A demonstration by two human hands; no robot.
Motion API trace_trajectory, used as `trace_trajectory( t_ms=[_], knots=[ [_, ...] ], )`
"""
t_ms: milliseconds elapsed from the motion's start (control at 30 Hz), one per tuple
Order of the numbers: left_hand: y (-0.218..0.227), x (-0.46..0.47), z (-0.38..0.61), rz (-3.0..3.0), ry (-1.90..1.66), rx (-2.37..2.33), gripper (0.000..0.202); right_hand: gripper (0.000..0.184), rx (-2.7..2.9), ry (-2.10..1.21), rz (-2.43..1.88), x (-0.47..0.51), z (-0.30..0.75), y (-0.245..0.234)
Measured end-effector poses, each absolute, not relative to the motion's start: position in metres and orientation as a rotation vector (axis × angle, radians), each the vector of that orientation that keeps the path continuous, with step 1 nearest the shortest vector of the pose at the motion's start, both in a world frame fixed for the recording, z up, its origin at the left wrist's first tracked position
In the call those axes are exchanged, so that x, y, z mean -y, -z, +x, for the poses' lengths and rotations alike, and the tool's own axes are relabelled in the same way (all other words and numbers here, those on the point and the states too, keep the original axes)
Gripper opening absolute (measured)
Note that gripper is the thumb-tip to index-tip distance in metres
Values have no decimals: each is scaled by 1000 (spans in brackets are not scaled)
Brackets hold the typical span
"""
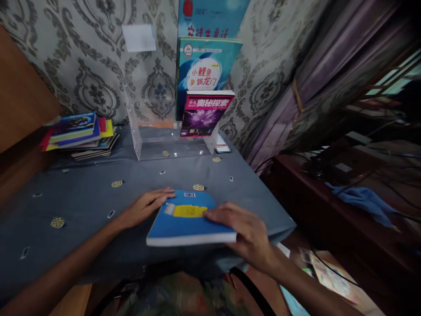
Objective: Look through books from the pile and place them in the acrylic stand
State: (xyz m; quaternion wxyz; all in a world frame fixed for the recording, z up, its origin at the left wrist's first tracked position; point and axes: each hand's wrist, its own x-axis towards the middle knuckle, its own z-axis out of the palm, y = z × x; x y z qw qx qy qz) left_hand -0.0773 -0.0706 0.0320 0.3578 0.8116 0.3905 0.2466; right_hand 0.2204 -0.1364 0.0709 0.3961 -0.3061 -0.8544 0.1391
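Note:
A blue book (194, 226) with a yellow patch and a barcode on its cover lies flat at the near edge of the table. My right hand (245, 226) grips its right side, thumb on top and the other fingers partly hidden beneath. Along the book's left edge rests my left hand (149, 205), fingers stretched out and touching the far left corner. Behind them stands a clear acrylic book rack (158, 149). A magenta book (205, 116) leans in its right part, in front of taller teal books (207, 66).
A stack of books (82, 131) sits at the table's back left, beside a brown wooden panel (23, 87). The patterned cloth (82, 188) covers the table. To the right are a dark red cabinet (312, 206) with cables, a blue rag (365, 199) and a curtain (289, 101).

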Motion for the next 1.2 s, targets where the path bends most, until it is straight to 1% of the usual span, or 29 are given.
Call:
trace_trajectory(
  t_ms=[67, 133, 233, 333, 400, 533, 600, 700, 800, 867, 933, 1067, 1133, 1200],
  knots=[
    [-32, 70, -79, 1945, -716, -1046, 49, 33, 2008, -391, -950, 116, 217, -82],
    [-31, 69, -78, 1851, -820, -1094, 50, 35, 1857, -454, -1072, 93, 214, -90],
    [-31, 66, -72, 1808, -988, -1119, 53, 35, 1714, -685, -1038, 58, 207, -100],
    [-39, 60, -66, 1778, -1089, -1153, 39, 37, 1643, -885, -971, 24, 197, -102],
    [-44, 57, -66, 1753, -1082, -1178, 34, 38, 1614, -975, -998, 2, 189, -99],
    [-40, 55, -76, 1679, -916, -1204, 33, 42, 1648, -1130, -1119, -34, 172, -74],
    [-33, 55, -83, 1664, -810, -1268, 33, 44, 1714, -1083, -1257, -45, 165, -56],
    [-27, 53, -93, 1817, -728, -1466, 28, 38, 1864, -747, -1537, -50, 157, -30],
    [-26, 47, -96, 2094, -632, -1671, 18, 32, 1964, -495, -1638, -47, 155, -12],
    [-26, 41, -94, 2247, -586, -1738, 16, 33, 1992, -447, -1627, -44, 157, -7],
    [-24, 35, -90, 2374, -603, -1744, 20, 33, 2007, -421, -1629, -41, 158, -7],
    [-14, 22, -86, 2508, -641, -1683, 27, 27, 2134, -231, -1598, -29, 153, -18],
    [-8, 17, -86, 2529, -656, -1672, 28, 29, 2295, -135, -1465, -21, 142, -25],
    [-3, 14, -88, 2556, -678, -1678, 29, 35, 2484, -168, -1233, -13, 126, -30]
  ],
)
